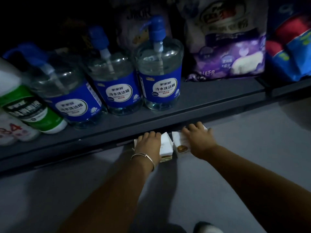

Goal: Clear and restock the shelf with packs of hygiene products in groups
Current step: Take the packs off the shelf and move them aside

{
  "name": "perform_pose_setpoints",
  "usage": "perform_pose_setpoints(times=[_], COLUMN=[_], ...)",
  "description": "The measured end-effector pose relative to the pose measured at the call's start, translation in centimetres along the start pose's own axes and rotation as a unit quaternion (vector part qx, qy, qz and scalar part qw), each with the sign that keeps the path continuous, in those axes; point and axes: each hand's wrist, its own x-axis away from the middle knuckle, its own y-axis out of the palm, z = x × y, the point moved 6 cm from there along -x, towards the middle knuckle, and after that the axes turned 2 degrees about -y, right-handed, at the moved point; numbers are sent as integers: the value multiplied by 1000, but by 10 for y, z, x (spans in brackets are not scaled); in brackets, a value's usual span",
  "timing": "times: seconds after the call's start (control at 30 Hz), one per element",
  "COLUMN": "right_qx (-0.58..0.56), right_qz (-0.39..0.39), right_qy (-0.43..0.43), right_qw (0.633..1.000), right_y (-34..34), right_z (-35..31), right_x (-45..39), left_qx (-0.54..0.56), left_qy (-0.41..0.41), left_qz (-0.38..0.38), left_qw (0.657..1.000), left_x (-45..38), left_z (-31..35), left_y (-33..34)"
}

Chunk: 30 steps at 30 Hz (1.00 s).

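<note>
Dim head view, looking down at a dark grey metal shelf [210,100] and the pale smooth floor [252,157] beneath it. Two small white cardboard packs lie on the floor at the shelf's front lip, side by side and nearly touching. The left hand [148,142], with thin metal bangles [144,157] at the wrist, lies palm-down over the left pack [165,148], fingers bent over its far end; its grip holds that pack. The right hand [198,140] lies palm-down on the right pack [180,142], fingers spread and curled over its top edge; its grip holds that pack. Both forearms reach forward, nearly straight. On the shelf stand three clear, round plastic pump bottles [159,71] with blue pump heads and blue labels, a glossy purple-and-white soft bag [227,47], a blue-and-red bag [292,52] at far right, and a white-and-green bottle [25,105] at far left, which appears tilted.
</note>
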Motion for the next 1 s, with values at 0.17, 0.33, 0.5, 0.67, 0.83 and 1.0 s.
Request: perform_pose_setpoints(times=[0.17,0.33,0.5,0.67,0.83,1.0], right_qx=[-37,-57,-47,-51,-69,-76], right_qz=[-18,-44,-69,0,79,199], right_qy=[-16,-25,-19,-42,-39,-12], right_qw=[999,997,996,998,994,977], right_y=[24,28,16,-55,-164,-293], right_z=[-3,-6,-10,-14,-5,1], right_x=[-15,-20,-12,11,48,95], left_qx=[-8,-2,13,44,76,92], left_qy=[-12,-10,-2,41,92,130], left_qz=[25,14,-23,-84,-3,126], left_qw=[1000,1000,1000,995,993,979], left_x=[-15,-20,-16,3,34,74], left_z=[3,0,-3,-5,-10,-25], left_y=[27,35,18,-43,-159,-282])
